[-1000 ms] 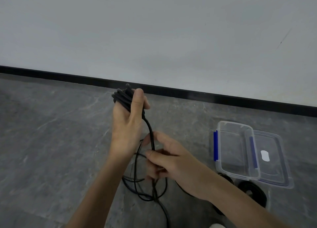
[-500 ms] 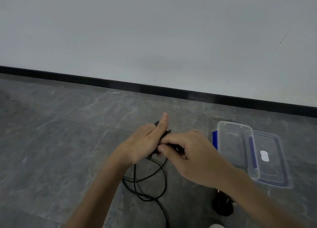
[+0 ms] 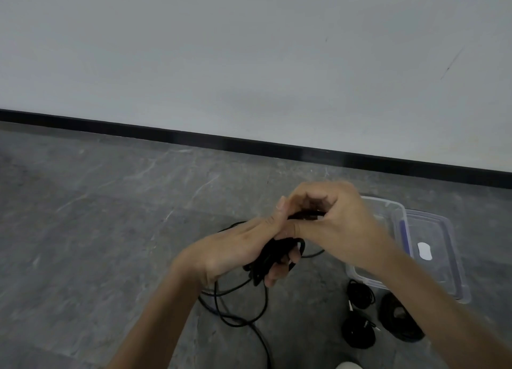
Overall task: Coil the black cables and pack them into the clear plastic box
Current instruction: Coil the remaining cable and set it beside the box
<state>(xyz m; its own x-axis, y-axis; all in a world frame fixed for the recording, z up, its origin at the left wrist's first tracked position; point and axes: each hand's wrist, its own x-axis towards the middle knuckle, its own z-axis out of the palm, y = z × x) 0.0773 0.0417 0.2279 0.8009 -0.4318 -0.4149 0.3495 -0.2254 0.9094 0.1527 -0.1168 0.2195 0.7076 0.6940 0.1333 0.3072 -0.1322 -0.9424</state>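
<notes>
Head view: at frame centre the black cable bundle [image 3: 273, 257] is being gripped by the left hand [image 3: 230, 255], fingers [image 3: 278, 271] curled round it, while one strand is being pinched by the right hand [image 3: 340, 221]. If tension is being lost, loops could be spilled; the tail [image 3: 264, 343] trailing on the floor could be snagged. The clear plastic box [image 3: 388, 210] is lying open at right

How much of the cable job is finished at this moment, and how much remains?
Done: three coiled black bundles lie on the floor before the clear box, its lid off beside it. In hand: the left hand grips a part-wound cable, the right hand pinches a strand of it, and the rest trails loose on the floor. Left: finish this coil, then pack everything; no cable shows in the box's visible part.
</notes>
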